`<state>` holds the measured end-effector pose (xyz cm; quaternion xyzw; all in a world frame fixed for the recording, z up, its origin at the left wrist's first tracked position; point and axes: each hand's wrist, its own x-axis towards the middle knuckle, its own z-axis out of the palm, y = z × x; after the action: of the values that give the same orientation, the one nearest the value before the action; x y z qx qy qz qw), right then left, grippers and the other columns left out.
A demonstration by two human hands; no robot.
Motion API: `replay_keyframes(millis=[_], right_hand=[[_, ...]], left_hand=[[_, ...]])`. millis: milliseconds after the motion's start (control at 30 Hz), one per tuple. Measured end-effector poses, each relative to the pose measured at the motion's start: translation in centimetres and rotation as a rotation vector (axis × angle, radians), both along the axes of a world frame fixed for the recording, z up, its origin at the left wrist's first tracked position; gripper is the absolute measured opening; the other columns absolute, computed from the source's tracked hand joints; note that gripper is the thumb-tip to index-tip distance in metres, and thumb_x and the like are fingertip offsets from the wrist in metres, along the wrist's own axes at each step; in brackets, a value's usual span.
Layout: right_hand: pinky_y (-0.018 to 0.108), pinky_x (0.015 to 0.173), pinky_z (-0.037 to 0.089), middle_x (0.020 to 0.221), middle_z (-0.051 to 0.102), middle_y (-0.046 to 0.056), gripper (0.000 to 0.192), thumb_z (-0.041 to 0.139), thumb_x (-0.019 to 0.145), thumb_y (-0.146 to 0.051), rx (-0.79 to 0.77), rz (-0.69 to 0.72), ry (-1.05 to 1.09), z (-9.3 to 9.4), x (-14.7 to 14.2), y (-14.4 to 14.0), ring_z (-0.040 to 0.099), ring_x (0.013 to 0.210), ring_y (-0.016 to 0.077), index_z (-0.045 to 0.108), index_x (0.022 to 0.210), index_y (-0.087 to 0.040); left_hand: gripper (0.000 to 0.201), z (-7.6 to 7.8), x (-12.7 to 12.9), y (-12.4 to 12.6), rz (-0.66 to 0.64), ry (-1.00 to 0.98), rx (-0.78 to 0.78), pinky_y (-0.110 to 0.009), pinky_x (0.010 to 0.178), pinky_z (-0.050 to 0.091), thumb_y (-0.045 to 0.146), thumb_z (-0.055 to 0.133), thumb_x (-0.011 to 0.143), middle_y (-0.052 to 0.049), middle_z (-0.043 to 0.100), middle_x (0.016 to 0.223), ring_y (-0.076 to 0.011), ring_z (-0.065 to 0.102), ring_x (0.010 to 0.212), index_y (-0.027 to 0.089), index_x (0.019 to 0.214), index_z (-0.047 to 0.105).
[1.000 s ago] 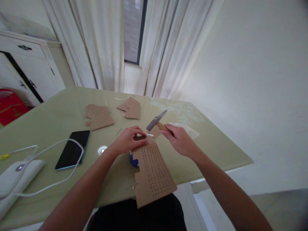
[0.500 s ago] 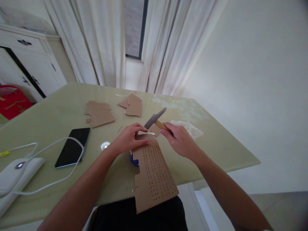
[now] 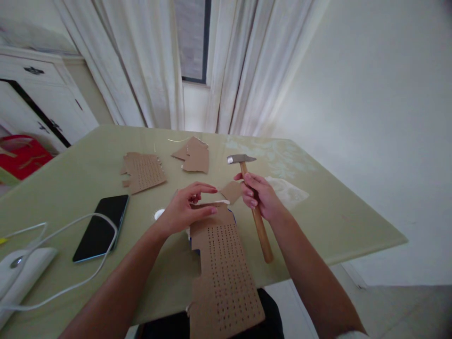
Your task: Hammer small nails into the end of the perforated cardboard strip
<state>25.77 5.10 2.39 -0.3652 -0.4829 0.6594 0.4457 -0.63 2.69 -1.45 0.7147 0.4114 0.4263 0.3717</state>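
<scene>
A strip of brown cardboard (image 3: 226, 263) punched with rows of small holes hangs over the table's front edge toward my lap. My left hand (image 3: 187, 207) is at its far end, thumb resting on the cardboard and index finger stretched out apart from it. A white torn edge and bits of something blue show around that end; what lies under it is mostly hidden. To the right, my right hand (image 3: 259, 195) is wrapped around the wooden handle of a hammer (image 3: 263, 238). Its metal head points up, clear of the cardboard.
On the table (image 3: 325, 212) lie a hole-punched cardboard piece (image 3: 146, 172), torn cardboard scraps (image 3: 197, 157), a small cardboard piece (image 3: 232, 191) and thin white plastic (image 3: 287, 190). At left are a phone (image 3: 100, 228), a white device (image 3: 31, 268) and a looping white cable (image 3: 74, 289).
The hammer has swung away from the cardboard's far end and now stands more upright to the right. My left thumb and index finger are wider apart. The view has shifted slightly.
</scene>
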Motion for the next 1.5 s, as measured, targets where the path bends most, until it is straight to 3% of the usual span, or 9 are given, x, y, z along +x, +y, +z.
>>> replay_keyframes(millis=[67, 167, 300, 467, 633, 833, 1000, 1200, 1500], right_hand=[[0.019, 0.034, 0.022, 0.055, 0.04, -0.014, 0.044, 0.087, 0.086, -0.053, -0.077, 0.017, 0.105, -2.2, 0.0, 1.2, 0.024, 0.036, 0.0042, 0.071, 0.104, -0.017], [0.018, 0.031, 0.025, 0.052, 0.041, -0.014, 0.042, 0.087, 0.086, -0.052, -0.148, 0.0, 0.154, -5.1, 0.2, 1.8, 0.027, 0.033, 0.0049, 0.069, 0.103, -0.018], [0.018, 0.031, 0.028, 0.054, 0.043, -0.014, 0.042, 0.088, 0.086, -0.051, -0.204, -0.005, 0.176, -6.4, 0.4, 1.2, 0.031, 0.033, 0.0056, 0.069, 0.105, -0.019], [0.017, 0.033, 0.029, 0.055, 0.041, -0.014, 0.044, 0.088, 0.086, -0.052, -0.23, -0.021, 0.242, -5.9, 0.3, 0.5, 0.03, 0.035, 0.0048, 0.07, 0.107, -0.018], [0.019, 0.033, 0.027, 0.057, 0.039, -0.013, 0.034, 0.081, 0.094, -0.047, -0.268, -0.011, 0.298, -5.4, 0.2, 0.0, 0.029, 0.036, 0.0048, 0.07, 0.108, -0.018], [0.019, 0.033, 0.029, 0.056, 0.042, -0.013, 0.033, 0.082, 0.094, -0.046, -0.269, -0.022, 0.297, -5.4, 0.1, -0.2, 0.031, 0.036, 0.0048, 0.071, 0.106, -0.017], [0.019, 0.032, 0.03, 0.055, 0.044, -0.012, 0.036, 0.083, 0.092, -0.048, -0.275, -0.059, 0.259, -5.9, -0.2, 0.0, 0.035, 0.035, 0.0055, 0.072, 0.105, -0.016], [0.019, 0.033, 0.03, 0.055, 0.044, -0.012, 0.034, 0.083, 0.093, -0.047, -0.278, -0.063, 0.241, -5.8, -0.6, 0.0, 0.036, 0.036, 0.0061, 0.072, 0.104, -0.017], [0.019, 0.033, 0.031, 0.055, 0.045, -0.012, 0.036, 0.083, 0.091, -0.048, -0.263, -0.059, 0.237, -5.8, -0.6, -0.2, 0.034, 0.036, 0.0059, 0.072, 0.104, -0.017]], left_hand=[[0.043, -0.3, -0.8, 0.5, 0.085, -0.03, -0.063, -0.028, 0.066, 0.047, 0.054, 0.08, 0.089, -0.006, 0.079, 0.103, -0.0149, 0.059, 0.073, 0.022, 0.119, 0.083], [0.042, -1.1, -2.9, 1.6, 0.421, 0.119, -0.086, -0.03, 0.061, 0.044, 0.056, 0.068, 0.095, -0.004, 0.072, 0.076, -0.0187, 0.059, 0.065, 0.02, 0.11, 0.084], [0.031, -2.1, -5.7, 2.7, 0.745, 0.665, -0.064, -0.041, 0.072, 0.05, 0.043, 0.063, 0.096, -0.012, 0.081, 0.094, -0.0338, 0.072, 0.083, 0.023, 0.103, 0.085], [0.027, -3.4, -6.5, 3.1, 0.642, 0.864, -0.196, -0.045, 0.076, 0.053, 0.044, 0.062, 0.097, -0.013, 0.084, 0.104, -0.038, 0.076, 0.089, 0.024, 0.097, 0.081], [0.022, -4.7, -6.3, 3.3, 0.606, 0.919, -0.06, -0.046, 0.084, 0.053, 0.031, 0.054, 0.098, -0.016, 0.08, 0.1, -0.0375, 0.074, 0.098, 0.022, 0.091, 0.073], [0.028, -1.2, -3.5, 1.5, 0.592, 0.423, 0.067, -0.038, 0.082, 0.054, 0.041, 0.062, 0.1, -0.006, 0.082, 0.104, -0.0254, 0.072, 0.092, 0.025, 0.119, 0.076], [0.008, 1.9, -0.1, -2.0, 0.389, 0.018, 0.151, -0.037, 0.083, 0.058, 0.036, 0.074, 0.098, -0.001, 0.083, 0.096, -0.0206, 0.075, 0.087, 0.028, 0.1, 0.075], [0.01, 1.3, 0.5, -2.5, 0.2, 0.206, 0.135, -0.033, 0.067, 0.051, 0.036, 0.075, 0.098, -0.001, 0.083, 0.094, -0.0177, 0.065, 0.073, 0.03, 0.101, 0.083], [0.017, 1.3, 0.7, -2.2, 0.208, 0.268, 0.148, -0.036, 0.067, 0.046, 0.042, 0.073, 0.099, -0.001, 0.076, 0.08, -0.0178, 0.055, 0.066, 0.03, 0.098, 0.084]])
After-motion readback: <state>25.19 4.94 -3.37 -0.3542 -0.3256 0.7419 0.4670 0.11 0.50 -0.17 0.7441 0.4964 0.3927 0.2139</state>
